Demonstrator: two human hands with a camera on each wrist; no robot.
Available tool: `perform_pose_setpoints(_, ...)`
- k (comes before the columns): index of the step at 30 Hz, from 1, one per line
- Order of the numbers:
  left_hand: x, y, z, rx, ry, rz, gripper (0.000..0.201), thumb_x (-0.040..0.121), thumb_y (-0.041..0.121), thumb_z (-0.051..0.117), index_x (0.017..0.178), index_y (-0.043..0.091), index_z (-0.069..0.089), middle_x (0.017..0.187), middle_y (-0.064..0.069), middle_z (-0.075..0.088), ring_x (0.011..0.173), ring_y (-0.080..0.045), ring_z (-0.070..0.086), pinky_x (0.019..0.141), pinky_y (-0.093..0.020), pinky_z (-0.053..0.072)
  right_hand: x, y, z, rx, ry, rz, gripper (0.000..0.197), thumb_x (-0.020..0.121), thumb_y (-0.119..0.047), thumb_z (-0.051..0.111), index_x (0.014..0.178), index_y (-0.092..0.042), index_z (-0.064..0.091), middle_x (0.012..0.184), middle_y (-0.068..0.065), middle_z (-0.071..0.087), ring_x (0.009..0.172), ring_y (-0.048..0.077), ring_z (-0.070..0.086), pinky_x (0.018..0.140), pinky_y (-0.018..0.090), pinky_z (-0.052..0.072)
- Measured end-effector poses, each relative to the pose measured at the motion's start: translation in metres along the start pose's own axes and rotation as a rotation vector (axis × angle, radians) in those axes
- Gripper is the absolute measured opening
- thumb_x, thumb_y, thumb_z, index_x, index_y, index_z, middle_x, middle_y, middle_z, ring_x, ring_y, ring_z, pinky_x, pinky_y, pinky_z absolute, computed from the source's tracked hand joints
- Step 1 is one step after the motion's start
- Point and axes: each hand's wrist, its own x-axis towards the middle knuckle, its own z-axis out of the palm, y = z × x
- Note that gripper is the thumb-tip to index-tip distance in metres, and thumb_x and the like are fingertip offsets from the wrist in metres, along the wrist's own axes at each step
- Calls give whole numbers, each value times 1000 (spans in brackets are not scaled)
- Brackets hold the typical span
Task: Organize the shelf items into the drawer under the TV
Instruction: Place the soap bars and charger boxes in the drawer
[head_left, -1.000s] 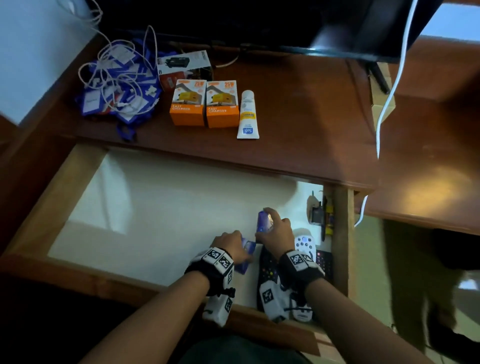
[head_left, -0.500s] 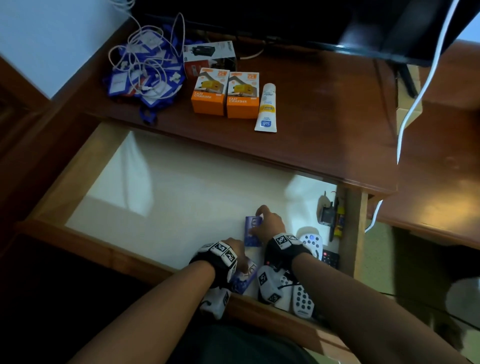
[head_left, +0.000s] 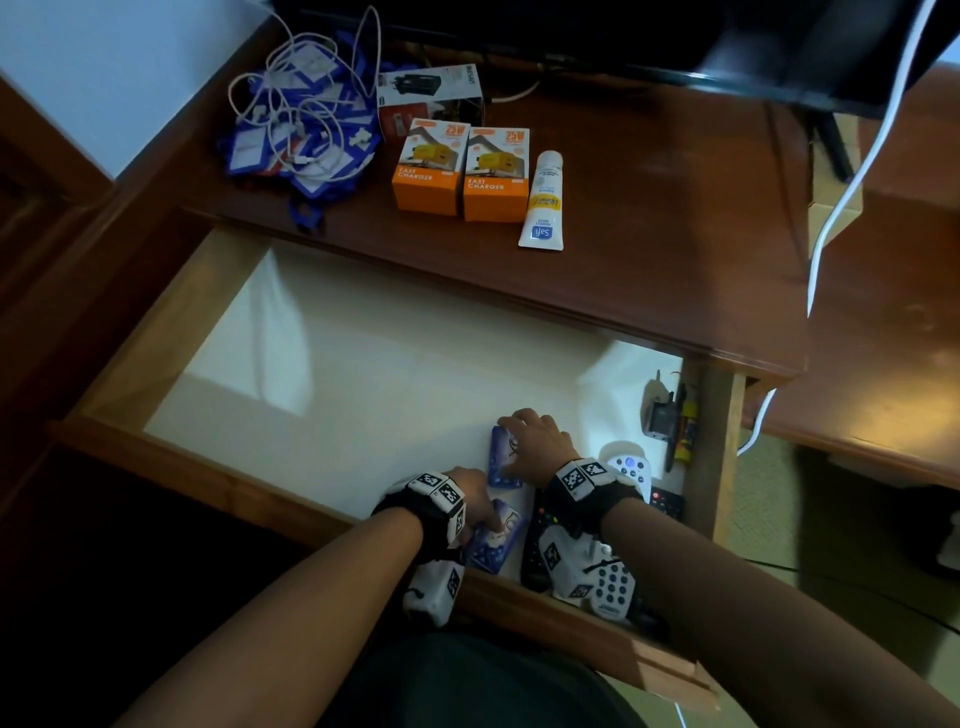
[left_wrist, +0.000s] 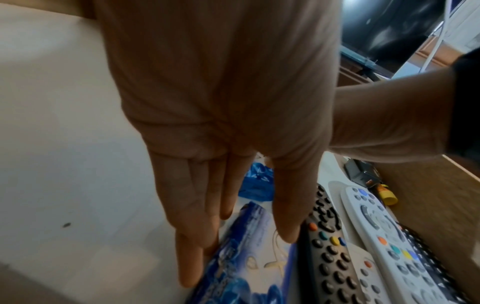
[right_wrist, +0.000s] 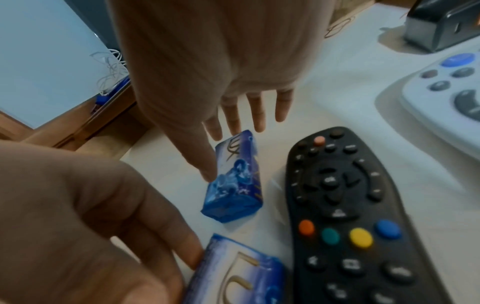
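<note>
Setting two blue packets down in the open drawer (head_left: 156, 338), both hands low at its near right corner.

Left hand (head_left: 470, 493) lies with straight fingers (left_wrist: 192, 207) along the nearer blue packet (head_left: 493, 538). Right hand (head_left: 535, 441), fingers spread, touches the farther blue packet (right_wrist: 233, 181) with its thumb. Just right of both hands lie a black remote (right_wrist: 345, 216) and a white remote (left_wrist: 384, 232). Beyond the hands, two orange boxes (head_left: 460, 171) and a tube (head_left: 543, 202) sit on the shelf (head_left: 649, 208).
</note>
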Motion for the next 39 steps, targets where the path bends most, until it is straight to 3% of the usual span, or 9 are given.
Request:
perform_pose_setpoints(4,0,-2,4,-91,-20,3,32,80,38,74,70,13,56,97,-13,72,89,-26,71,75,-31,55,-8,11,-2,-57,2,-6,66,83,-33,64,143,-27,37,143,1,39,130,28,33,102,45,33)
perform_pose_setpoints(9,-3,0,6,-203,-76,10,36,76,31,78,95,1,70,95,-15,73,89,-28,71,84,-41,58,-15,15,-1,-37,5,3,48,86,-28,57,133,-27,49,134,0,50,126,27,35,100,44,34)
perform_pose_setpoints(14,0,-7,6,-278,-82,-5,37,73,27,79,94,-2,71,87,-16,74,81,-27,73,82,-43,58,-20,18,-2,-29,1,10,45,87,-27,55,132,-27,51,132,0,54,123,27,36,99,44,36)
perform_pose_setpoints(18,-2,-2,6,-215,-71,41,40,73,20,80,105,1,67,99,-11,73,93,-25,70,85,-37,57,-23,18,-5,-27,-5,22,45,86,-28,54,131,-29,53,129,-1,58,123,28,35,98,44,35)
perform_pose_setpoints(22,-5,-2,7,-282,-110,42,61,74,18,81,127,2,55,116,-17,67,96,-26,70,90,-42,55,-28,22,-7,-6,26,66,38,85,-30,55,122,-24,61,121,1,62,122,26,36,96,43,34)
perform_pose_setpoints(26,-8,-6,9,-360,-148,57,65,74,19,81,130,2,52,126,-18,61,101,-28,67,92,-42,54,-34,22,-1,6,33,73,23,83,-28,54,102,-19,64,110,3,64,116,27,40,91,42,35)
perform_pose_setpoints(29,-8,-8,11,-411,-146,67,62,74,23,80,125,1,54,120,-17,64,99,-26,68,92,-42,54,-36,19,1,43,40,92,15,83,-26,53,93,-19,61,106,6,64,115,28,40,88,40,35)
perform_pose_setpoints(34,-9,-17,4,-497,2,46,49,86,28,69,126,5,53,103,-11,67,91,-21,68,86,-31,55,-37,22,-1,161,150,129,37,88,-27,56,123,-18,61,122,5,63,123,28,42,99,40,40)
perform_pose_setpoints(39,-12,-30,-43,-509,189,139,36,88,28,66,118,9,61,102,-7,71,87,-19,70,86,-29,54,-25,18,-23,399,379,145,30,84,-22,66,112,-11,67,101,6,71,102,24,61,88,25,44)
